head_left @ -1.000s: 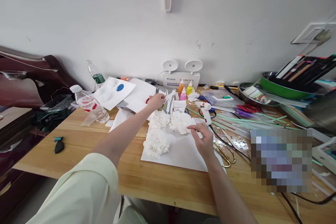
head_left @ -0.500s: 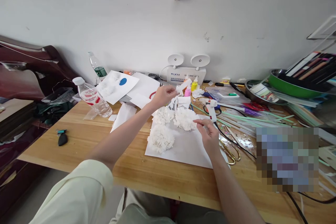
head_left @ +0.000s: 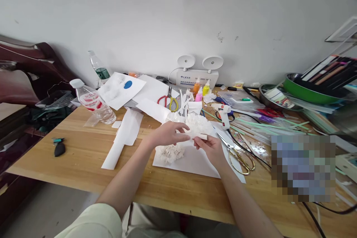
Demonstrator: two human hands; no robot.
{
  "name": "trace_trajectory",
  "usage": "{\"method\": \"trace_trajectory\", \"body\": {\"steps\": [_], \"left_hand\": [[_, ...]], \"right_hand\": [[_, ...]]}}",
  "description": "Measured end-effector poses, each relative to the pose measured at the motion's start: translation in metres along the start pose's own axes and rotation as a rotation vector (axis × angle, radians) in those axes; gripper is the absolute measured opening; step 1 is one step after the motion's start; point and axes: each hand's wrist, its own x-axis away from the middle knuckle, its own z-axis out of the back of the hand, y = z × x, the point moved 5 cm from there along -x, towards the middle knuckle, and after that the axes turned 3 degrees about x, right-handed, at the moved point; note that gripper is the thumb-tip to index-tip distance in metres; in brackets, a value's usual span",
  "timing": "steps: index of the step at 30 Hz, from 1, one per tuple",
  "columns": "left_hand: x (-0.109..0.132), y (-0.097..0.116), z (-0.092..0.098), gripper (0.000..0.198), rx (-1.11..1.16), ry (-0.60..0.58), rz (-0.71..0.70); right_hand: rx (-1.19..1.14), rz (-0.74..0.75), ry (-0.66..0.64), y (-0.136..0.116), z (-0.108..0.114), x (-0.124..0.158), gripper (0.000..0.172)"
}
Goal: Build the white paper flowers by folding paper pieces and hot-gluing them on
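My right hand (head_left: 208,145) pinches a small white paper strip (head_left: 203,136) above a white sheet (head_left: 192,165). Close by on its left, my left hand (head_left: 170,134) has its fingers apart at the strip's other end; whether they touch it I cannot tell. Under and around my hands lie fluffy white paper flowers: one (head_left: 199,122) behind the strip, another (head_left: 171,154) in front of my left hand, and a third partly covered by that hand. Gold-handled scissors (head_left: 241,160) rest partly open at the sheet's right edge.
Pliers (head_left: 171,102), paint bottles (head_left: 196,89) and a white glue gun (head_left: 223,114) lie farther back. Bottles (head_left: 96,104) and paper pieces (head_left: 118,145) are at left. Drinking-straw-like sticks (head_left: 256,130), a green bowl (head_left: 309,93) and cables crowd the right.
My left hand has come down and toward me from the paint bottles with the white strip. My right hand has moved left from the flower's edge and now grips the strip.
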Motion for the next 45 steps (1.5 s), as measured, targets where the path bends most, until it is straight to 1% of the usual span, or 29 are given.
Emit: {"method": "trace_trajectory", "body": {"steps": [2, 4, 6, 9, 11, 13, 16, 19, 21, 27, 30, 33, 37, 40, 45], "left_hand": [[0.001, 0.0, -0.004, 0.045, 0.056, 0.02, -0.001], [0.003, 0.002, -0.007, 0.038, 0.074, 0.027, -0.021], [0.007, 0.003, -0.008, 0.031, 0.033, 0.049, -0.038], [0.013, 0.004, -0.005, 0.024, -0.095, 0.12, -0.069], [0.016, 0.004, -0.004, 0.02, -0.154, 0.169, -0.09], [0.017, 0.003, -0.004, 0.018, -0.161, 0.204, -0.1], [0.015, 0.002, -0.009, 0.022, -0.116, 0.208, -0.101], [0.014, 0.001, -0.011, 0.023, -0.103, 0.209, -0.089], [0.014, 0.001, -0.011, 0.02, -0.105, 0.227, -0.088], [0.012, 0.0, -0.012, 0.017, -0.112, 0.23, -0.112], [0.011, 0.0, -0.013, 0.017, -0.072, 0.232, -0.119], [0.01, -0.001, -0.013, 0.017, -0.03, 0.223, -0.117], [0.01, -0.003, -0.012, 0.015, -0.067, 0.261, -0.109], [0.009, -0.004, -0.013, 0.015, -0.096, 0.285, -0.106], [0.007, -0.006, -0.018, 0.017, -0.118, 0.302, -0.117]], "right_hand": [[0.014, 0.013, -0.013, -0.001, -0.002, 0.001, 0.024], [0.03, 0.018, -0.02, -0.001, -0.003, 0.002, 0.024], [0.033, 0.023, -0.013, -0.002, -0.003, 0.002, 0.02], [0.047, 0.031, 0.006, -0.005, -0.003, 0.002, 0.017], [0.066, 0.034, -0.002, -0.007, -0.006, 0.003, 0.02], [0.051, 0.031, -0.026, -0.009, -0.01, 0.004, 0.022], [-0.02, 0.003, -0.043, -0.009, -0.014, 0.006, 0.02], [-0.087, -0.042, 0.0, -0.008, -0.012, 0.005, 0.017], [-0.115, -0.063, 0.021, -0.007, -0.009, 0.005, 0.016], [-0.152, -0.1, 0.017, -0.005, -0.008, 0.003, 0.014], [-0.152, -0.119, 0.032, -0.005, -0.008, 0.003, 0.015], [-0.152, -0.116, 0.059, -0.007, -0.006, 0.003, 0.015], [-0.142, -0.117, 0.077, -0.008, -0.004, 0.003, 0.016], [-0.144, -0.104, 0.048, -0.01, -0.006, 0.003, 0.014], [-0.12, -0.028, -0.024, -0.013, -0.012, 0.005, 0.011]]}}
